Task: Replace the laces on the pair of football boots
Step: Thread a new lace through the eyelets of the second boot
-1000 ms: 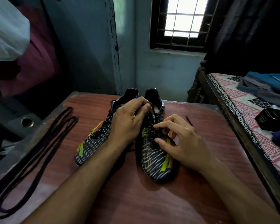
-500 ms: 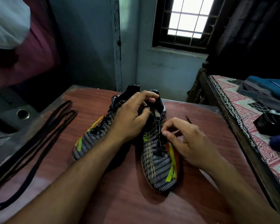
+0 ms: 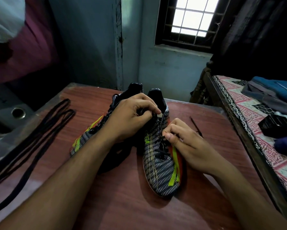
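Black spare laces [image 3: 39, 130] lie in long loops along the left edge of the reddish wooden worktop [image 3: 122, 205], untouched and well apart from the boots. Next comes the left boot [image 3: 88, 135], lying toe toward the person and partly hidden under the left forearm. The left hand [image 3: 131, 117] reaches across it, fingers curled, gripping the tongue and collar of the right boot [image 3: 161, 163] to steady it. On that boot the right hand [image 3: 185, 141] pinches the old lace [image 3: 161, 146] between thumb and forefinger at an upper eyelet, while a loose lace end [image 3: 195, 125] trails on the worktop just beyond the knuckles. Compared with a second ago, the right hand has closed from a loose, spread touch on the lacing into a tight pinch and shifted up the boot, and the left hand has taken a firmer hold of the collar; this suggests unlacing of the right boot is under way, with the left boot yet to be handled. At far right stands a bed [image 3: 255, 130] with folded clothes.
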Motion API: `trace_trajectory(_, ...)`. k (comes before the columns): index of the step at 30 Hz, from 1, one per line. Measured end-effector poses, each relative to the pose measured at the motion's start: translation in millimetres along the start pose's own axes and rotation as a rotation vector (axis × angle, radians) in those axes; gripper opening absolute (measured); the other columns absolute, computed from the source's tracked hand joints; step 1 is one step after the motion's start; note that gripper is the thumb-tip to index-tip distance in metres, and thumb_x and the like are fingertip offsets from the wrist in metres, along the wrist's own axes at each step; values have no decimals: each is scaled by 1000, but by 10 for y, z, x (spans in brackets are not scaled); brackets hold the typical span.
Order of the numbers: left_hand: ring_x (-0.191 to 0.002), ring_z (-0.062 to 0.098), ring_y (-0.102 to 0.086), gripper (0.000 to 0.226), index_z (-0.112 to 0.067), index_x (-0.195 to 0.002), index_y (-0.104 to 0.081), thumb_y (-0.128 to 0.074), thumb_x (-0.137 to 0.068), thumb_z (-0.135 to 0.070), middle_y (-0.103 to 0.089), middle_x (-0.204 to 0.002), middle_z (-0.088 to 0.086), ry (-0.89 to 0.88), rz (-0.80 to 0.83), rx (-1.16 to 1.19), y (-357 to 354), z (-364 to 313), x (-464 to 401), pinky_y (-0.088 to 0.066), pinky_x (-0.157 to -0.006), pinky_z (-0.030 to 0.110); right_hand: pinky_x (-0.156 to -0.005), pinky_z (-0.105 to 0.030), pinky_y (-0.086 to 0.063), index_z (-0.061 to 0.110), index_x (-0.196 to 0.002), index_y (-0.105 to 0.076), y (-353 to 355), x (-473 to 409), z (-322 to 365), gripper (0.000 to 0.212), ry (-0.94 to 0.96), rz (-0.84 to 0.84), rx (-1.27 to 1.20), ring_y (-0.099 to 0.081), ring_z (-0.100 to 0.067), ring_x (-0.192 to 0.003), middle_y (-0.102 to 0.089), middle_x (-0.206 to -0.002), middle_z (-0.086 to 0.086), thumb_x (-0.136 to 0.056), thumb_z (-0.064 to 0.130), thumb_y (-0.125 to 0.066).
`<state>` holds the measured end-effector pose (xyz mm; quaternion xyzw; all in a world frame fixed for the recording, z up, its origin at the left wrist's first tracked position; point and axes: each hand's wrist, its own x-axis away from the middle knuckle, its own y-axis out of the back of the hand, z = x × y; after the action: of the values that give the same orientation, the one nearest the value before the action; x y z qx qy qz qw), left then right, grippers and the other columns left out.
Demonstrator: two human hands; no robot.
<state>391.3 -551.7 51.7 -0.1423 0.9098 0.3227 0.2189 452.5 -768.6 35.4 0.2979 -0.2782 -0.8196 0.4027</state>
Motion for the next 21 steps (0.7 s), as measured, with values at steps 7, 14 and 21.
trace_trajectory(7, -107, 8, -64, 25, -31, -95, -81, -66, -89, -12, -66, -110, -16, -2, 53, -28, 39, 10, 12, -44, -76, 17, -81, -20, -41, 30, -86, -61, -10, 8, 71, 17, -78, -35, 3, -54, -11, -92, -51, -94, 12, -94, 44, -57)
trace_trajectory(14, -109, 8, -64, 25, -30, -98, -81, -67, -89, -11, -66, -110, -16, -44, 86, -44, 55, 15, 18, -47, -82, 20, -83, -18, -46, 37, -116, -71, 2, 40, 105, 25, 108, -94, 275, -54, -7, -103, -48, -110, 14, -93, 45, -65)
trace_trajectory(21, -113, 12, -60, 37, -33, -106, -76, -60, -88, -4, -67, -116, -19, -138, 90, -231, 61, 65, 19, -50, -97, 43, -84, -18, -43, 33, -107, -69, 10, 33, 155, 18, 102, -49, 330, -52, -5, -102, -45, -108, 17, -98, 38, -55)
